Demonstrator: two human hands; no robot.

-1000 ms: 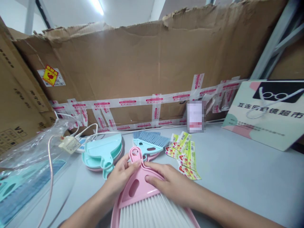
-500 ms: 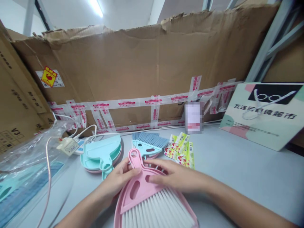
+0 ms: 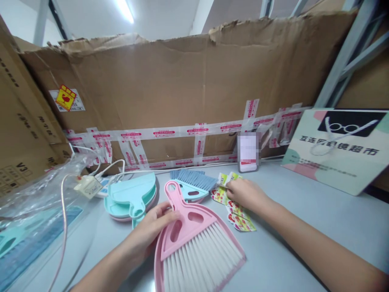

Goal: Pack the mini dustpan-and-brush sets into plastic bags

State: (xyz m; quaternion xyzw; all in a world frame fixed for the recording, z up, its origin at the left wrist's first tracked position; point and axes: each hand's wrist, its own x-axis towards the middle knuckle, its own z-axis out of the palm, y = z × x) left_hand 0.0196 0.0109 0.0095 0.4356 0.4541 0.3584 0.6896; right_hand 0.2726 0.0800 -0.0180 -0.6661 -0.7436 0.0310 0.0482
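My left hand (image 3: 153, 227) grips a pink hand brush (image 3: 190, 227) with white bristles, nested in a pink dustpan (image 3: 159, 259); its thumb lies on top near the handle. To the right, my right hand (image 3: 247, 194) is closed at a small group of yellow-green and red printed cards (image 3: 241, 219), its fingertips pinching one of them. Behind the pink set lies a light-blue brush (image 3: 191, 188) with blue bristles, over a pink piece that is mostly hidden. Left of my left hand, turquoise dustpans (image 3: 132, 188) are stacked, with a pink rim showing underneath.
Clear plastic wrapping (image 3: 39, 219) covers turquoise and blue items at the left. A white plug adapter (image 3: 88, 185) and cables lie beside it. A phone-like device (image 3: 248, 152) leans against a large taped carton (image 3: 170, 89). A printed bag (image 3: 337, 150) stands at the right.
My right hand has let go of the pink brush and moved right and back to the printed cards, some of which have shifted. My left hand still holds the pink set, which has tilted slightly.
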